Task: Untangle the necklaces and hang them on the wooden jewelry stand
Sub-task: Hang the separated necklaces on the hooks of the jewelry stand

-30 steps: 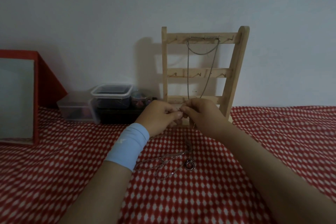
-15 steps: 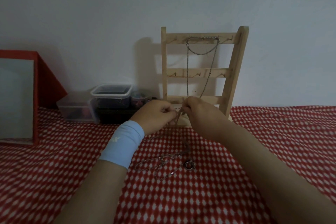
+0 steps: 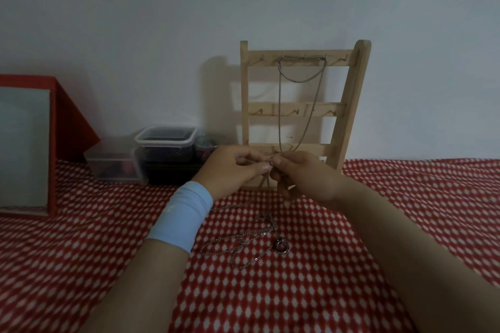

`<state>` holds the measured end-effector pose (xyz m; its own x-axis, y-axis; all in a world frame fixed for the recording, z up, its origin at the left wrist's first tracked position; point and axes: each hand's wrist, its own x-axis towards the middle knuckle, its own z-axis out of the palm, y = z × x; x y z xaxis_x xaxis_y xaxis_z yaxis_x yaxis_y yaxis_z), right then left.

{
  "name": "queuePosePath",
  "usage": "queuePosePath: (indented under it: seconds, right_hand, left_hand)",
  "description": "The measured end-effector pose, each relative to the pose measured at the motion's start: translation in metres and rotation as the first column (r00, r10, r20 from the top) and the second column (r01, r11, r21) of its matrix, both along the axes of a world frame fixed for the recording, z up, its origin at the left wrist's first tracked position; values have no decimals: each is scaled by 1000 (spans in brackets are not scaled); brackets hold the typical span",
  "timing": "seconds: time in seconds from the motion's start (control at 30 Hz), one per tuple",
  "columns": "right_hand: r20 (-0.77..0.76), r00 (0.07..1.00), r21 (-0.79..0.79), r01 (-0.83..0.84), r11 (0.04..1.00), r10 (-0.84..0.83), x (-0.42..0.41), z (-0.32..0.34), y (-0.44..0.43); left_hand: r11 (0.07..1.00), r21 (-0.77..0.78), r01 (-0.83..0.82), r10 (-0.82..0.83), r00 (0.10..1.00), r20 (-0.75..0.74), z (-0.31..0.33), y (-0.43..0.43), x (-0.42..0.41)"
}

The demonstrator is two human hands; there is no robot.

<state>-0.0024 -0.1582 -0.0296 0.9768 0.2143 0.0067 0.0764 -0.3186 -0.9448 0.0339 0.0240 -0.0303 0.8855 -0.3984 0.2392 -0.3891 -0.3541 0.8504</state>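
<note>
A wooden jewelry stand (image 3: 351,105) leans against the wall, with a silver chain (image 3: 300,80) hung from hooks on its top bar. My left hand (image 3: 232,170) and my right hand (image 3: 305,178) meet in front of the stand's base and both pinch a thin necklace chain (image 3: 266,178) that trails down to the cloth. A tangle of thin chains (image 3: 243,240) with a ring pendant (image 3: 281,246) lies on the red patterned cloth below my hands. A light blue band wraps my left wrist.
Clear plastic boxes (image 3: 165,143) and a small jar (image 3: 207,144) stand left of the stand by the wall. A red-framed mirror (image 3: 24,149) stands at the far left. The red and white cloth (image 3: 419,197) covers the surface.
Both hands have risen slightly and stayed together on the chain; the tangle on the cloth has barely shifted.
</note>
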Motion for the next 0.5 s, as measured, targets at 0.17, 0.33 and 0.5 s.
queuePosePath:
  seconds: [0.17, 0.33, 0.5]
  right_hand:
    - [95, 991, 27, 92, 995, -95, 1, -1, 2]
    - [151, 980, 59, 120, 991, -128, -1, 0, -1]
    - [234, 970, -183, 111, 977, -66, 2, 1, -6]
  left_hand:
    - [996, -54, -70, 72, 997, 32, -2, -3, 0]
    - [995, -64, -73, 75, 996, 37, -3, -2, 1]
    - [998, 46, -34, 33, 999, 26, -3, -1, 0]
